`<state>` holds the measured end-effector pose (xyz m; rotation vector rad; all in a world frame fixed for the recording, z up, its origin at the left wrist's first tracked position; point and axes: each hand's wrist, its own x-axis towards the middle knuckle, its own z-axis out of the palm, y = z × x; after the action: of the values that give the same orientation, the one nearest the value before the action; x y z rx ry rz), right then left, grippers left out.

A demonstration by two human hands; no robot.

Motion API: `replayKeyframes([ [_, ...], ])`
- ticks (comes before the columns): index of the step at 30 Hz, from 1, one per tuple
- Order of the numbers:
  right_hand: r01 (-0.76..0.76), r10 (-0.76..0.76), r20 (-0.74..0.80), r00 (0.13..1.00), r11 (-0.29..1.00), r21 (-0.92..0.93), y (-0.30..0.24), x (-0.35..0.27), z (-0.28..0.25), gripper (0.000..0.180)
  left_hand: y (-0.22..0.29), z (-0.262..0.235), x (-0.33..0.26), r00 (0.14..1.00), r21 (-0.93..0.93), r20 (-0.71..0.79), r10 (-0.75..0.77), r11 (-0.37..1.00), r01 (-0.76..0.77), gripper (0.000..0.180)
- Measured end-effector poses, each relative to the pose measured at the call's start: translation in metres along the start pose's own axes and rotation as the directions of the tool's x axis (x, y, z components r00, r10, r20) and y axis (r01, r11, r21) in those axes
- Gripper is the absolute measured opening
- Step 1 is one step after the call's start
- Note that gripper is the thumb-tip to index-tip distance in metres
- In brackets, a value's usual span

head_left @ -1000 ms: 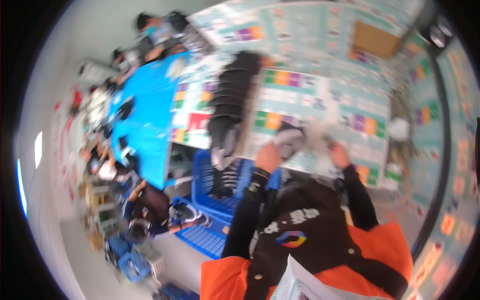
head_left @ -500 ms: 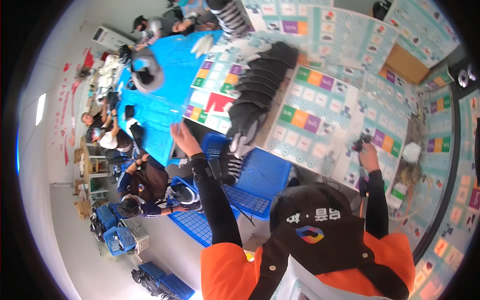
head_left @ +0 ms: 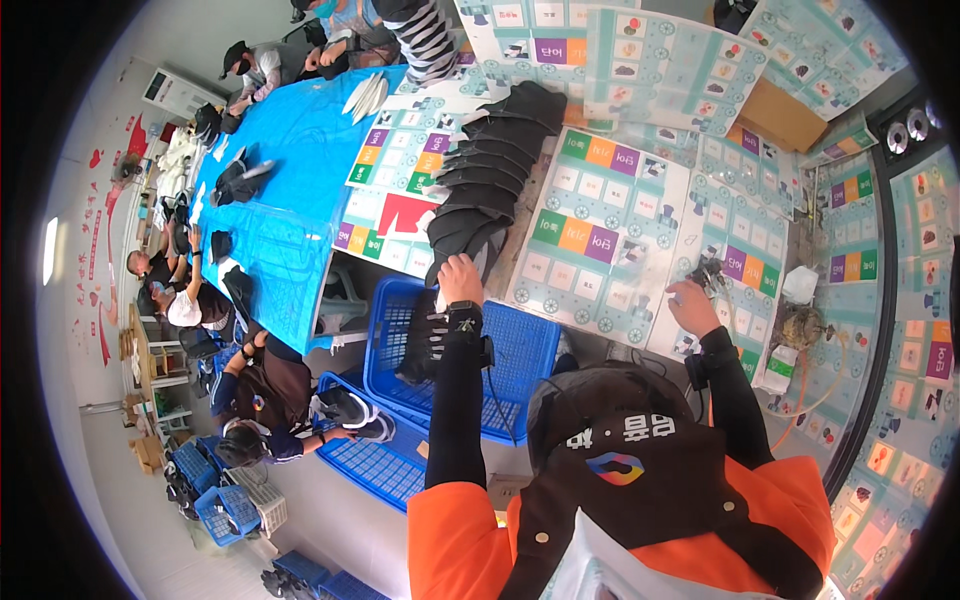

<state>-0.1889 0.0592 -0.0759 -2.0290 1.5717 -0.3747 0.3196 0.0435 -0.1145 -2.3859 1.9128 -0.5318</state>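
A long overlapping row of black curved pieces that look like shoe uppers (head_left: pixel 495 150) runs along the workbench. At its near end my left hand (head_left: pixel 461 281) has its fingers closed on the nearest black upper (head_left: pixel 474 250). Over the right part of the bench is my right hand (head_left: pixel 692 306), its fingers apart, just beside a small dark metal tool (head_left: pixel 709 272). Below my left hand, a striped black and white stack (head_left: pixel 424 340) stands in a blue basket (head_left: pixel 525 345). A loose black upper (head_left: pixel 238 182), partly blurred, lies on the blue-covered table.
The blue-covered table (head_left: pixel 290 230) adjoins the bench at left, with white pieces (head_left: pixel 366 97) on it. A co-worker (head_left: pixel 270 400) sits below it, holding a shoe over another blue basket (head_left: pixel 370 465). More people work around the far side. A pale hose (head_left: pixel 845 370) hangs at right.
My left hand has come from beside the blue table to the near end of the row. The blurred airborne piece is now farther left on the blue table. My right hand has shifted off the tool.
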Motion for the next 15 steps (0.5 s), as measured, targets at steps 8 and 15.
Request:
replayKeyframes([
  [8, 0.076, -0.081, 0.043, 0.996, 0.991, 0.109, -0.024, 0.009, 0.017, 0.021, -0.051, -0.019, -0.012, 0.973, -0.565, 0.226, 0.045, 0.82, 0.094, 0.011],
  [15, 0.141, -0.318, 0.367, 0.874, 0.89, 0.435, -0.083, 0.05, 0.064, 0.046, -0.056, -0.026, -0.023, 0.929, -0.739, 0.292, 0.226, 0.67, 0.07, 0.009],
])
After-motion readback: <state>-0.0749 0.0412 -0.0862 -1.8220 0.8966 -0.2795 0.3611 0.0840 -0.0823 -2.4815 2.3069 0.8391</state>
